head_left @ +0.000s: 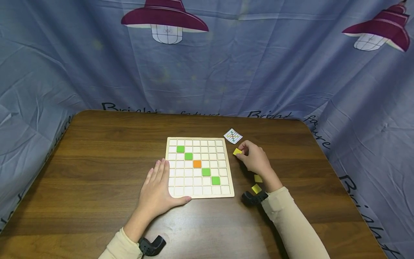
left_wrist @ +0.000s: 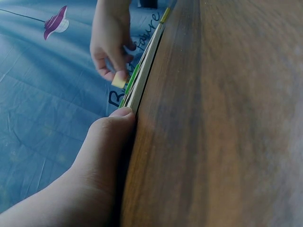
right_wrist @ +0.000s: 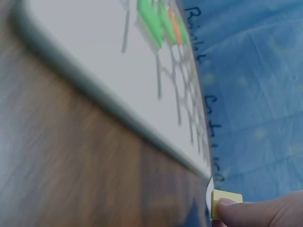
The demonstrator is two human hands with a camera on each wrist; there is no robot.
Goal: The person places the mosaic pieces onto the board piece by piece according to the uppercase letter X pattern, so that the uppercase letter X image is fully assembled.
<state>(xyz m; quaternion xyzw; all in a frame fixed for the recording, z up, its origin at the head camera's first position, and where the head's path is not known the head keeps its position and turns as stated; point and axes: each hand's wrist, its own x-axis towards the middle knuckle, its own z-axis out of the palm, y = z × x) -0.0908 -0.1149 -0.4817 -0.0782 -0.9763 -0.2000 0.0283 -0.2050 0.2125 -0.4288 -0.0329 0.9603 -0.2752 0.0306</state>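
Observation:
A square wooden board (head_left: 184, 181) with a grid of white cells lies on the table. Green tiles (head_left: 206, 172) and one orange tile (head_left: 197, 164) sit in its cells along a diagonal. My left hand (head_left: 156, 190) rests at the board's lower left corner, fingers straight along the left edge, thumb on the front edge. Right of the board, my right hand (head_left: 257, 158) pinches a yellow tile (head_left: 237, 151) between thumb and fingers above the table; the right wrist view shows that yellow tile (right_wrist: 227, 197) by the thumb. Two more yellow tiles (head_left: 256, 189) lie under the right wrist.
A small card (head_left: 233, 136) printed with a coloured grid lies past the board's far right corner. The brown wooden table (head_left: 113, 154) ends at a blue curtain (head_left: 207, 79) behind and at the sides. Each wrist wears a black camera band (head_left: 152, 246).

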